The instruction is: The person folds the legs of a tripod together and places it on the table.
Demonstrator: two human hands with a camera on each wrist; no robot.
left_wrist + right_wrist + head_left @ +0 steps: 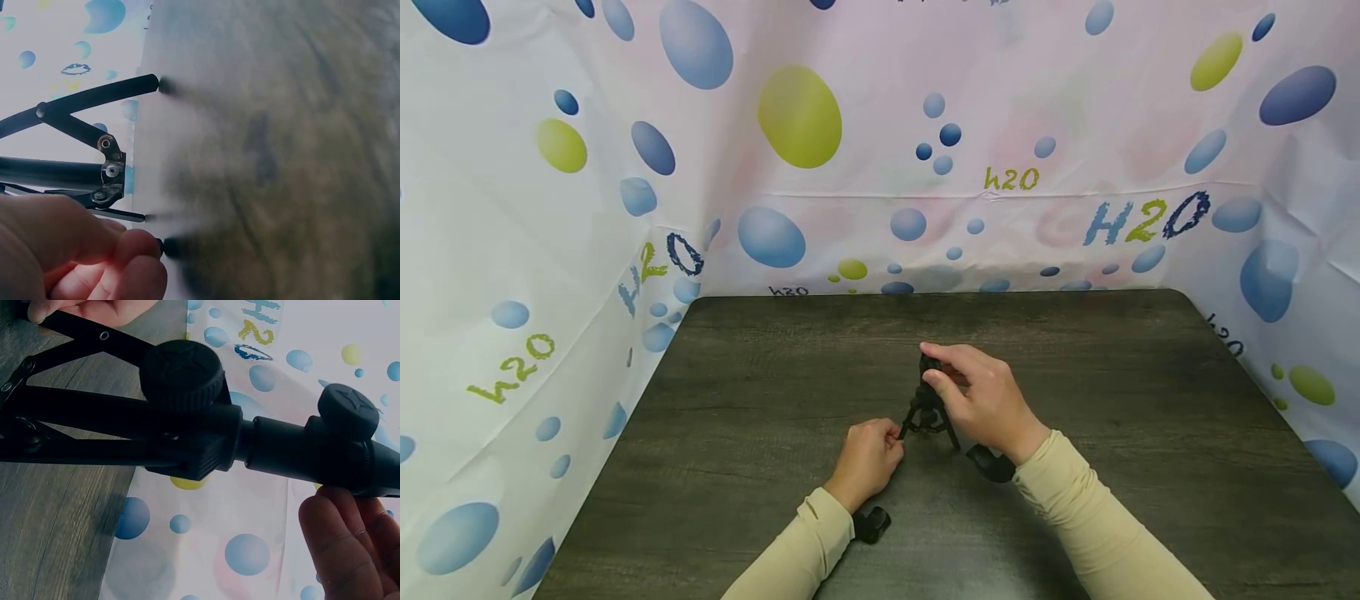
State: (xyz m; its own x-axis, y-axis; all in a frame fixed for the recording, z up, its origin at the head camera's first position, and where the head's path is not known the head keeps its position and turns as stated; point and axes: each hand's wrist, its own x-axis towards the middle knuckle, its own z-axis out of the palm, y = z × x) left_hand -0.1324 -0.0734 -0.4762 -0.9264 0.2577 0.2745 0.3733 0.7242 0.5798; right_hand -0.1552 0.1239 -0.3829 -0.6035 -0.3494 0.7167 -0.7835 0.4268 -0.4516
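Small black tripod (927, 410) upright at the desk (760, 375), just right of centre and below the middle of the head frame, legs spread and pointing down. Left hand (867, 458) pinches the end of one leg at its lower left, fingertips closed together; right hand (988, 404) holds the top section between thumb and fingers. Right wrist view shows two round knobs (181, 372) along the shaft; behind, a white sheet (865, 117) printed with blue and green ovals.
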